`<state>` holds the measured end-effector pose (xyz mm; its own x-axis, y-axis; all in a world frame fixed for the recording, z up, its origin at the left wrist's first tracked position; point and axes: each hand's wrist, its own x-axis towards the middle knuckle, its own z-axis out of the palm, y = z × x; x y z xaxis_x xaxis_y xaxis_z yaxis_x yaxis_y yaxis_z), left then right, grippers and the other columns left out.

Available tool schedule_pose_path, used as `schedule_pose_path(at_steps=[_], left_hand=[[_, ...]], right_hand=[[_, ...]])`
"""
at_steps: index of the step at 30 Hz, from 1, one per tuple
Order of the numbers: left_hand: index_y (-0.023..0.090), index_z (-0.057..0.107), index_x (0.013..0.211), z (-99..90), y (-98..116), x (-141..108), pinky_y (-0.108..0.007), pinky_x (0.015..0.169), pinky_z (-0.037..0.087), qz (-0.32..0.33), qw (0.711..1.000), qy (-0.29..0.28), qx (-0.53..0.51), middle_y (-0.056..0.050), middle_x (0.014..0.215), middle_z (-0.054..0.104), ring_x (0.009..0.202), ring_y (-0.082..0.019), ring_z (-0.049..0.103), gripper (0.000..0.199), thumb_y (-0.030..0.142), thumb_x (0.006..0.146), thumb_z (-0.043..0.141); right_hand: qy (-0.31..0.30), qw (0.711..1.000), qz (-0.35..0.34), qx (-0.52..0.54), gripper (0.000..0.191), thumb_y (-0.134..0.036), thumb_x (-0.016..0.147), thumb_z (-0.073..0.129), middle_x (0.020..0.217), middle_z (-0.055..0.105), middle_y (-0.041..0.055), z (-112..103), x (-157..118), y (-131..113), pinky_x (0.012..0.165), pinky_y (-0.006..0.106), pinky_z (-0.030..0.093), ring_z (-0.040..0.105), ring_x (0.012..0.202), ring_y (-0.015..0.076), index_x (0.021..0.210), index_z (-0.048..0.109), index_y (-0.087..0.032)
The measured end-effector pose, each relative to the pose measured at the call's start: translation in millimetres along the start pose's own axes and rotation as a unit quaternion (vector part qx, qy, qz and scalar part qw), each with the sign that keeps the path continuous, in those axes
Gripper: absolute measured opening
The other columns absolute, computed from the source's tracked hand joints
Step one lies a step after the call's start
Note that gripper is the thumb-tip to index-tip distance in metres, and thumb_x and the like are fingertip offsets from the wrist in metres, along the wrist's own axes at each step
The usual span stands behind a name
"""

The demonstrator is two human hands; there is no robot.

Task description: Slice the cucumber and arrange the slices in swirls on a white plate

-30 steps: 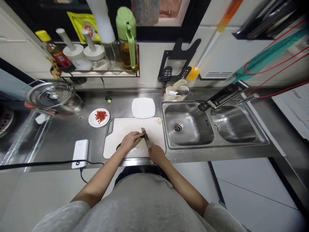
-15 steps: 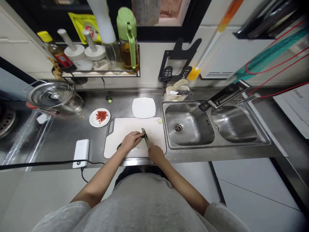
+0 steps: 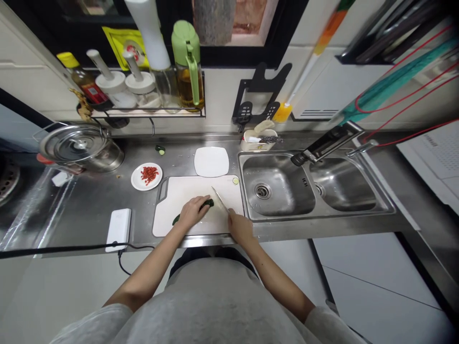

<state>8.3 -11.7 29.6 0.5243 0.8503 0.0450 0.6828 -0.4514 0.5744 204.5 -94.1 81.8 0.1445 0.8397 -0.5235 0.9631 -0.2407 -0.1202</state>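
Note:
My left hand [image 3: 192,210] is closed over a dark green cucumber [image 3: 208,203] on the white cutting board [image 3: 186,187]. Another dark green piece [image 3: 176,219] shows by the left wrist, partly hidden. My right hand [image 3: 241,228] grips a kitchen knife [image 3: 220,199] by its handle; the blade points up and left, just right of the cucumber and apart from it. A pale round slice [image 3: 235,181] lies in the board's far right corner. Behind the board sits an empty white square plate [image 3: 211,161].
A round plate [image 3: 135,184] of small red pieces stands left of the board. Green end pieces [image 3: 160,150] lie behind it. To the right is a double sink [image 3: 279,186] with a faucet [image 3: 324,143]. A lidded steel pot [image 3: 111,155] and white power bank [image 3: 118,228] are at left.
My right hand has drawn the knife to the right, away from the cucumber. My left hand stays on the cucumber, with its fingers a little further back. The view has shifted slightly.

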Motion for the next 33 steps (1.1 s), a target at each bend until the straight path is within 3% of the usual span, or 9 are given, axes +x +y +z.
schedule_pose_path(at_steps=[3,6,8,13,17,20,23,27,33], left_hand=[[0.024,0.052,0.133,-5.6,6.6,6.5,-0.037,0.1,0.045,-0.057,0.995,0.064,-0.057,-0.007,0.123,0.062,0.116,-0.021,0.056,0.042,0.039,0.095,0.043],[0.023,0.054,0.131,-12.8,14.3,19.1,-0.036,0.102,0.043,-0.073,0.986,0.1,-0.115,-0.007,0.126,0.06,0.118,-0.019,0.055,0.041,0.039,0.096,0.04],[0.023,0.057,0.128,-17.2,19.0,28.9,-0.034,0.102,0.043,-0.057,0.986,0.072,-0.137,-0.006,0.124,0.062,0.116,-0.019,0.056,0.04,0.041,0.095,0.043],[0.023,0.07,0.107,-23.0,25.1,46.0,-0.033,0.089,0.048,-0.044,0.989,-0.074,-0.12,-0.005,0.107,0.069,0.098,-0.021,0.063,0.035,0.046,0.084,0.059],[0.025,0.073,0.094,-20.1,26.3,49.6,-0.031,0.086,0.047,-0.037,0.99,-0.089,-0.103,-0.003,0.101,0.07,0.096,-0.02,0.062,0.022,0.038,0.08,0.063],[0.023,0.072,0.087,-14.1,25.0,51.2,-0.028,0.08,0.047,-0.064,0.989,-0.069,-0.114,-0.002,0.092,0.07,0.087,-0.017,0.063,0.014,0.029,0.079,0.062],[0.021,0.071,0.087,-7.8,19.8,55.4,-0.026,0.07,0.047,-0.138,0.981,-0.046,-0.13,-0.001,0.078,0.07,0.072,-0.015,0.062,0.014,0.024,0.079,0.06],[0.021,0.07,0.083,-1.9,10.2,65.0,-0.025,0.068,0.046,-0.21,0.971,-0.013,-0.113,-0.001,0.076,0.07,0.071,-0.015,0.062,0.011,0.022,0.078,0.061],[0.022,0.071,0.086,8.0,4.4,79.5,-0.028,0.074,0.048,-0.2,0.979,-0.023,-0.046,-0.002,0.082,0.071,0.078,-0.017,0.063,0.014,0.02,0.079,0.059]], right_hand=[[0.044,0.999,0.007,-0.031,0.038,-0.027,0.099,0.029,0.098,0.067,0.009,-3.3,-2.1,16.5,0.071,0.029,0.038,0.063,0.087,0.0204,0.133,0.046,-0.029],[0.105,0.993,-0.002,-0.061,0.041,-0.027,0.098,0.032,0.1,0.064,0.0104,-3.7,-1.3,27.6,0.075,0.031,0.034,0.059,0.091,0.0209,0.137,0.046,-0.031],[0.141,0.987,-0.014,-0.076,0.042,-0.027,0.098,0.035,0.099,0.062,0.0105,-3.2,-0.3,31.4,0.077,0.032,0.031,0.056,0.092,0.0218,0.138,0.047,-0.031],[0.2,0.975,-0.04,-0.091,0.043,-0.028,0.096,0.041,0.094,0.058,0.0096,-0.7,1.7,33.9,0.076,0.034,0.025,0.048,0.089,0.0223,0.138,0.048,-0.031],[0.226,0.968,-0.049,-0.093,0.043,-0.028,0.094,0.046,0.09,0.056,0.0088,3.2,2.8,35.3,0.076,0.034,0.023,0.045,0.087,0.0223,0.137,0.05,-0.031],[0.229,0.968,-0.052,-0.091,0.042,-0.027,0.093,0.047,0.089,0.056,0.0084,6.2,1.7,37.5,0.076,0.034,0.023,0.044,0.088,0.0224,0.135,0.052,-0.031],[0.217,0.972,-0.039,-0.082,0.045,-0.026,0.091,0.05,0.091,0.057,0.0083,8.1,-2.6,42.3,0.076,0.034,0.023,0.044,0.088,0.0222,0.135,0.051,-0.032],[0.173,0.982,-0.009,-0.069,0.046,-0.026,0.091,0.048,0.094,0.058,0.0092,8.5,-10.6,51.5,0.079,0.034,0.025,0.046,0.09,0.0225,0.137,0.05,-0.031],[0.132,0.99,0.029,-0.045,0.047,-0.024,0.091,0.047,0.098,0.06,0.0101,5.9,-15.2,57.4,0.081,0.034,0.027,0.049,0.095,0.0229,0.138,0.049,-0.031]])
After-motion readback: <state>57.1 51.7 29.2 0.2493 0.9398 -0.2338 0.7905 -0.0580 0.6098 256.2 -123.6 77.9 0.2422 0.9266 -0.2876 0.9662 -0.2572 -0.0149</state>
